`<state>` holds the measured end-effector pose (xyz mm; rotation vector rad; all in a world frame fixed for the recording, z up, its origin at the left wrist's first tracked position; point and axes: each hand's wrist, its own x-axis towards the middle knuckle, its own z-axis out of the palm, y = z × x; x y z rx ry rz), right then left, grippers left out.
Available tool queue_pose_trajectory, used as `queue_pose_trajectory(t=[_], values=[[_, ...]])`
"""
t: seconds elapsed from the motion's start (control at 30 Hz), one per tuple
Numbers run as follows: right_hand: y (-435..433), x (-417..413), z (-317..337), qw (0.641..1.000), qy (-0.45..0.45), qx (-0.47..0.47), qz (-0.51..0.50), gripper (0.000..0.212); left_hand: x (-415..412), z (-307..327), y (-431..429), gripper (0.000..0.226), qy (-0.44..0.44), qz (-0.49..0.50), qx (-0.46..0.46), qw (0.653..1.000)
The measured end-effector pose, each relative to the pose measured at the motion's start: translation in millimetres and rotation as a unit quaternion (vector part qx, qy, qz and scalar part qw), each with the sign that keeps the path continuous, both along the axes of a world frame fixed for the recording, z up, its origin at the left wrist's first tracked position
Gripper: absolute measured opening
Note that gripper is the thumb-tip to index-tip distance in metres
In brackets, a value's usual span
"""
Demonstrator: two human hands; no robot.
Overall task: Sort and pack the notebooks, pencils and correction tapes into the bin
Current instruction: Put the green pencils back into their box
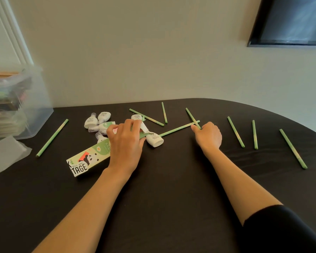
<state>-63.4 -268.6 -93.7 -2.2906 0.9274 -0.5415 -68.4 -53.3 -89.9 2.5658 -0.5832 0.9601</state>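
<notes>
Toward the far edge of the desk (pixel 171 194), my left grip (pixel 125 141) steadies the box (pixel 84 159); my right grip (pixel 208 136) pinches a pencil (pixel 190 114), likely for loading.

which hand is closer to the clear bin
Left. The left hand holds the pencil box, right of the clear bin; the right hand is farther right, pinching a pencil.

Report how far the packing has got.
Done: notebooks seem stacked in the bin, though blurred. In hand: the left hand grips the pencil box, the right hand pinches a pencil. Left: other loose pencils and the correction tapes lie on the table.
</notes>
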Motion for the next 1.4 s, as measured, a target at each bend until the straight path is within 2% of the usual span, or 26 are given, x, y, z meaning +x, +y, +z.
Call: queue_pose_trajectory(t=[0.13,0.2,0.27,0.33,0.4,0.53,0.63,0.77,0.87,1.07,1.3,1.4], values=[[-0.3,3.4,0.3,0.999,0.014,-0.038,0.001,0.026,1.5,-1.3,-0.4,0.043,0.003,0.005,0.007,1.0],[0.2,2.9,-0.3,1.0,-0.022,-0.019,-0.011,0.03,2.7,-1.8,0.8,0.043,0.004,0.008,0.009,1.0],[-1.3,1.1,-0.1,0.993,-0.103,0.05,-0.02,0.031,4.0,-2.5,3.2,0.043,0.009,0.01,0.008,1.0],[-2.4,-3.8,2.6,0.961,-0.223,0.165,-0.024,0.025,5.2,-2.6,5.8,0.042,0.011,0.011,0.002,1.0],[-3.0,-9.4,7.9,0.919,-0.297,0.259,-0.025,0.019,5.9,-2.1,8.4,0.042,0.015,0.011,-0.007,1.0],[1.5,-19.7,19.3,0.83,-0.336,0.444,0.038,0.021,5.5,-0.5,14.3,0.045,0.018,0.022,-0.029,0.999],[6.4,-27.1,22.2,0.798,-0.334,0.493,0.092,0.017,5.4,-0.4,19.0,0.047,0.019,0.027,-0.052,0.998],[10.8,-31.9,21.9,0.812,-0.309,0.475,0.141,0.018,4.3,0.4,22.6,0.047,0.005,0.024,-0.072,0.997],[14.3,-31.2,20.4,0.831,-0.296,0.451,0.134,0.018,3.4,1.5,23.4,0.047,-0.005,0.013,-0.088,0.996],[15.4,-27.9,18.1,0.842,-0.279,0.443,0.125,0.017,1.2,2.6,21.2,0.048,-0.028,-0.007,-0.087,0.996],[32.0,-27.8,15.3,0.857,-0.2,0.386,0.276,0.022,-0.7,0.3,15.4,0.047,-0.016,-0.087,-0.044,0.995],[52.6,-25.8,13.8,0.87,-0.19,0.34,0.303,0.021,-3.1,0.0,10.3,0.048,-0.025,-0.114,-0.021,0.993]])
